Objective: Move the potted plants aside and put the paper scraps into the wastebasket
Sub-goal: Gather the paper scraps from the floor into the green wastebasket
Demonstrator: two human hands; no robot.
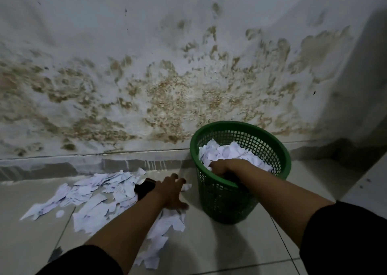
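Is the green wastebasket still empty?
No, the wastebasket already holds a heap of white paper scraps, with the right hand reaching in.

Dim, soft light; wide-angle bowing at edges.

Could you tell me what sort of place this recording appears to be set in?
Probably an indoor corner of a damp, worn room: a pale tiled floor meets a white wall blotched with brown stains, and a green wastebasket stands there.
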